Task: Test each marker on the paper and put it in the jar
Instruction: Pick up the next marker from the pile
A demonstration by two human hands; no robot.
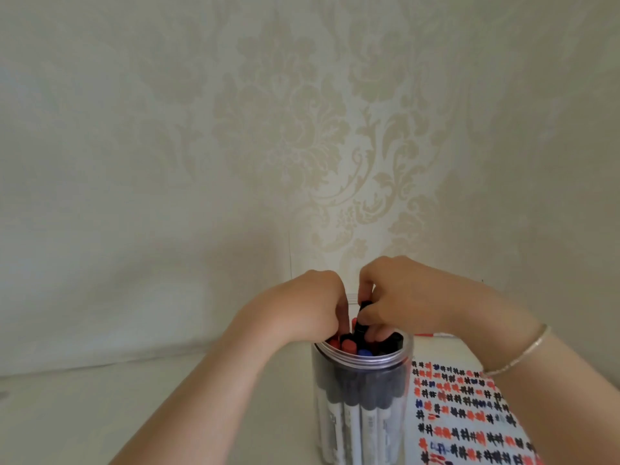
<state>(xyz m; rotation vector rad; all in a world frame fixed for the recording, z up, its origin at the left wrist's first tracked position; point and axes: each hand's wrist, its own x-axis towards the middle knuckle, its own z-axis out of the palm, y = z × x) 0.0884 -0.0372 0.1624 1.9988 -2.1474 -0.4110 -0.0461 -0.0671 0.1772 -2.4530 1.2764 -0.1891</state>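
1. Right hand (399,297) pinches a black marker (362,318) upright over the jar (362,397), likely to slot it among the rest.
2. Left hand (312,303) dips curled fingers into the jar mouth, seemingly parting caps to make room; whether it grips anything, I cannot tell.
3. Paper (469,414), covered in marks, lies just right of the jar.

Both forearms are bare with no sleeves showing, the left hand (307,307) wears nothing, and near the right hand (399,293), at the frame's lower right, a thin silvery bangle (518,355) circles the wrist.
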